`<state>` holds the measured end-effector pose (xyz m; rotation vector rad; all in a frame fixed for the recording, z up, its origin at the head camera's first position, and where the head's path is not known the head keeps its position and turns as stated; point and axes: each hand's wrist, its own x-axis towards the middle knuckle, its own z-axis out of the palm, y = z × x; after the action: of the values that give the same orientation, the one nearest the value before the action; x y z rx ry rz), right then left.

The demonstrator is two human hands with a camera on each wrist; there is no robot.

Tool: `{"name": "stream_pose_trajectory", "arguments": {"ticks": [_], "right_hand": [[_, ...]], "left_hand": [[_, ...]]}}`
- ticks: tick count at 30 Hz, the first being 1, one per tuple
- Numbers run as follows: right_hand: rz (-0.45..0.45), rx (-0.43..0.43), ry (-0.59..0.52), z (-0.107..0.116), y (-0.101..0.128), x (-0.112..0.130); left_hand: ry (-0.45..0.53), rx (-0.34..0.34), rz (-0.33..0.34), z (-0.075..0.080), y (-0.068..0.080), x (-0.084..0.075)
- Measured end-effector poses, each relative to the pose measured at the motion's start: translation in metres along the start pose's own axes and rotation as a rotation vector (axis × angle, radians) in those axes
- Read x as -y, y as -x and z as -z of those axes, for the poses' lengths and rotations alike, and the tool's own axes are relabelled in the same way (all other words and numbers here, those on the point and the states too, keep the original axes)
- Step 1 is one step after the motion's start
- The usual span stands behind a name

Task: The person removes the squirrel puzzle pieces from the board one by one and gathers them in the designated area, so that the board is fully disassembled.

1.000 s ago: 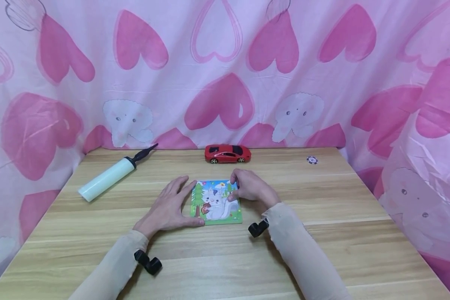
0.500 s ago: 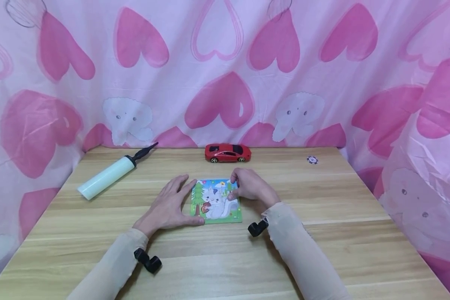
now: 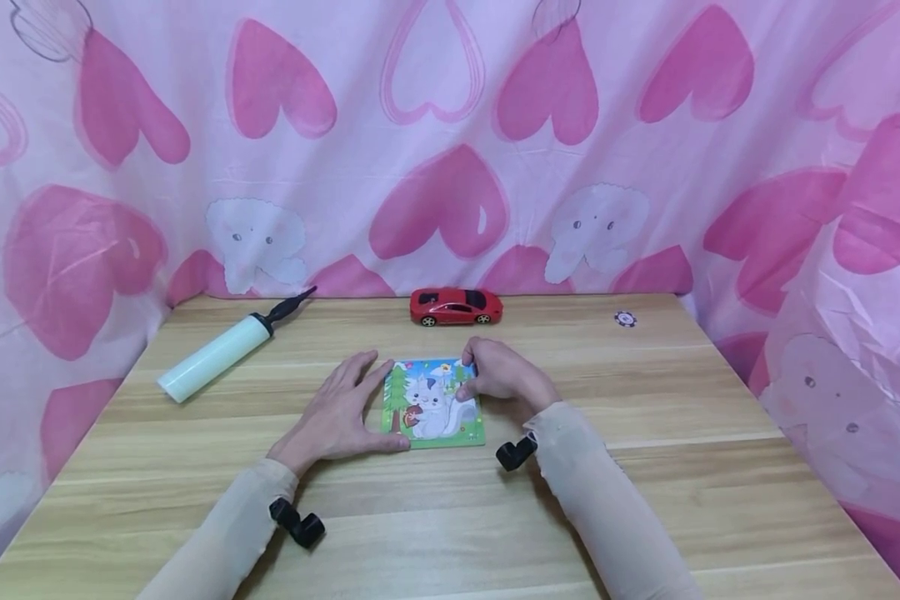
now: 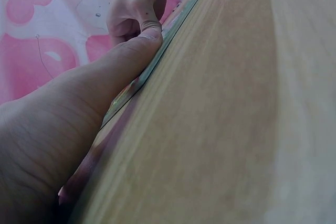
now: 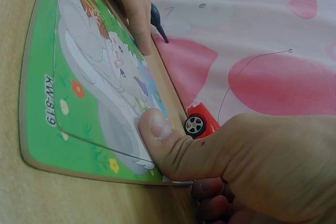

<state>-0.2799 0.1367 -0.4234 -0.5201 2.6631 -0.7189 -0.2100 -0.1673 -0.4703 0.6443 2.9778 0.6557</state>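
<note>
A flat square picture puzzle (image 3: 437, 421) lies on the wooden table, showing a white squirrel with an acorn on green ground. My left hand (image 3: 333, 414) spans its left side with fingers spread, thumb along the near edge and index finger at the far left corner. Around the far right part curls my right hand (image 3: 506, 375), pinching the puzzle's edge. In the right wrist view, the right thumb (image 5: 160, 129) rests on the picture while the other fingers bend below the edge. "KW-819" is printed on the border. The left wrist view shows the puzzle's thin side (image 4: 152, 66) under the left thumb.
A red toy car (image 3: 456, 307) stands behind the puzzle near the table's back edge. To the left lies a pale hand pump (image 3: 217, 357) with a black nozzle. A small poker chip (image 3: 626, 319) is at the back right. A pink heart-patterned curtain (image 3: 435, 200) hangs behind.
</note>
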Motion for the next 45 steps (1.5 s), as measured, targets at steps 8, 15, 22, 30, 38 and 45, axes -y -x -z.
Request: {"name": "stream_pose_trajectory", "arguments": {"ticks": [8, 15, 22, 30, 38, 45], "right_hand": [[-0.012, -0.02, -0.009, 0.0, 0.0, 0.003], [-0.005, -0.058, -0.008, 0.002, 0.002, 0.004], [0.03, -0.079, -0.043, 0.002, 0.003, 0.005], [0.071, -0.055, -0.064, 0.004, 0.006, 0.002], [0.089, -0.023, -0.083, 0.01, 0.011, 0.0], [0.122, -0.037, -0.082, 0.011, 0.01, -0.003]], "left_hand": [[0.001, -0.004, -0.002, -0.001, 0.0, 0.001], [0.005, -0.004, -0.002, 0.0, 0.0, 0.001], [0.004, -0.005, -0.005, 0.0, 0.0, 0.001], [0.009, -0.003, -0.004, 0.001, 0.0, 0.0], [0.017, -0.012, -0.036, 0.0, 0.0, 0.001], [0.026, -0.033, -0.092, 0.001, 0.0, 0.002]]}}
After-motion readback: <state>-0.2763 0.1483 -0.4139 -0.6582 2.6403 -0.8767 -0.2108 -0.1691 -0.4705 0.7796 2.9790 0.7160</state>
